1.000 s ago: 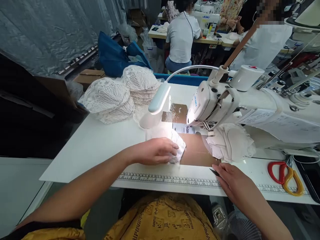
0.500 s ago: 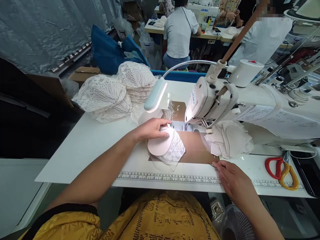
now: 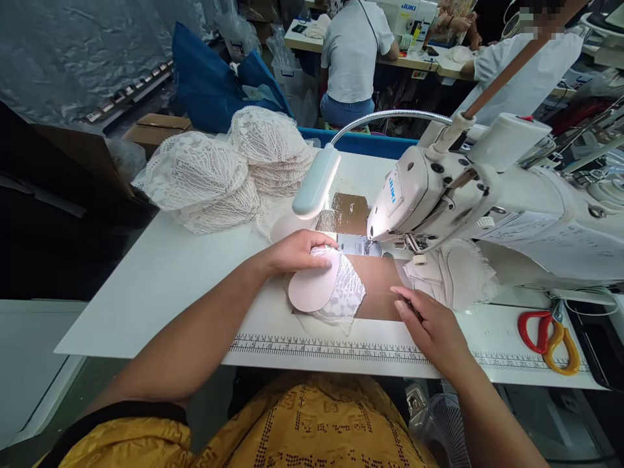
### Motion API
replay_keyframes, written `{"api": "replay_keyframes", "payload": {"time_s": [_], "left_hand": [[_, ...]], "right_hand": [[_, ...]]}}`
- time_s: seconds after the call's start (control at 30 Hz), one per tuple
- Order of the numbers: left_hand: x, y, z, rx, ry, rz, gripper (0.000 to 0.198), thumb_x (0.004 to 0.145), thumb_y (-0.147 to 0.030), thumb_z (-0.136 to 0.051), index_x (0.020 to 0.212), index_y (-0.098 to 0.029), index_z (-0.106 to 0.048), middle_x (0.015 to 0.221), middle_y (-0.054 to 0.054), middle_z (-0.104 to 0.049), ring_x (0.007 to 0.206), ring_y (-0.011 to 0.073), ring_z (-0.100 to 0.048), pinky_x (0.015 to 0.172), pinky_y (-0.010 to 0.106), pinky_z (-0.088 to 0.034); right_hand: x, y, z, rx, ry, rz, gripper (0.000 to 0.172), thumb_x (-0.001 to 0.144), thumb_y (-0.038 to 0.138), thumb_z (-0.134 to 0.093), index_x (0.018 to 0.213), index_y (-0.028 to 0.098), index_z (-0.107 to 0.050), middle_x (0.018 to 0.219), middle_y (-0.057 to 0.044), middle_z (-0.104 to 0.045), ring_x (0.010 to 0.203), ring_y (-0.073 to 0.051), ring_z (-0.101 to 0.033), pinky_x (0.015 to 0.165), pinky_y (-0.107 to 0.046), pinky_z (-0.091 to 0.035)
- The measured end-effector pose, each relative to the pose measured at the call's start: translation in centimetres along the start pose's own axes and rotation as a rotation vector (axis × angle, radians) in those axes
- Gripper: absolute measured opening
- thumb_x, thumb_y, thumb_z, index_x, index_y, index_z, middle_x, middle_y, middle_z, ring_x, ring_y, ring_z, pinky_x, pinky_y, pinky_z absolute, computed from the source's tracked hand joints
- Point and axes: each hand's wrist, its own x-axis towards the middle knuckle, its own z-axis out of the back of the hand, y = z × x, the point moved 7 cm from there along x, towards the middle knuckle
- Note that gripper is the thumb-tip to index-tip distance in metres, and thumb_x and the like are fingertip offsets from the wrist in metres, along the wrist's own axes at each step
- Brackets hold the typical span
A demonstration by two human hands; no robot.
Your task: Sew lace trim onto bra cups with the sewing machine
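Note:
My left hand (image 3: pixel 299 252) pinches the upper edge of a pale pink bra cup (image 3: pixel 309 289) with white lace (image 3: pixel 347 292) along its right side. The cup rests over the brown plate (image 3: pixel 377 279) of the sewing machine, left of the needle area. In my right hand (image 3: pixel 431 328), thumb and fingers close on a slim, dark, pointed metal tool (image 3: pixel 408 304); most of it is hidden in the grip. That hand hovers near the plate's right part, apart from the cup. A stack of white lace-edged cups (image 3: pixel 455 276) lies under the machine arm.
The white sewing machine (image 3: pixel 414 195) stands at right, with a lamp (image 3: pixel 316 182) hanging over the table. Piled lace cups (image 3: pixel 195 175) fill the back left. Scissors with red and yellow handles (image 3: pixel 560 348) lie at right, by a ruler strip (image 3: pixel 341 350). Co-workers sit beyond.
My right hand has moved left and up from the table's front edge, with the tool in it. My left hand stays on the cup. The camera view has shifted slightly.

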Motion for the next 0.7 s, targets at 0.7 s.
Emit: {"api": "replay_keyframes", "payload": {"time_s": [0.7], "left_hand": [[-0.5, 1.2, -0.6, -0.436, -0.052, 0.206, 0.027, 0.079, -0.041, -0.068, 0.079, -0.013, -0.063, 0.068, 0.001, -0.062, 0.059, 0.011, -0.056, 0.052, 0.02, -0.043]], "right_hand": [[5.5, 0.6, -3.7, 0.589, 0.277, -0.36, 0.017, 0.077, 0.034, -0.058, 0.081, 0.02, -0.067, 0.076, 0.0, -0.064, 0.072, -0.017, -0.057, 0.072, -0.031, -0.042]]}}
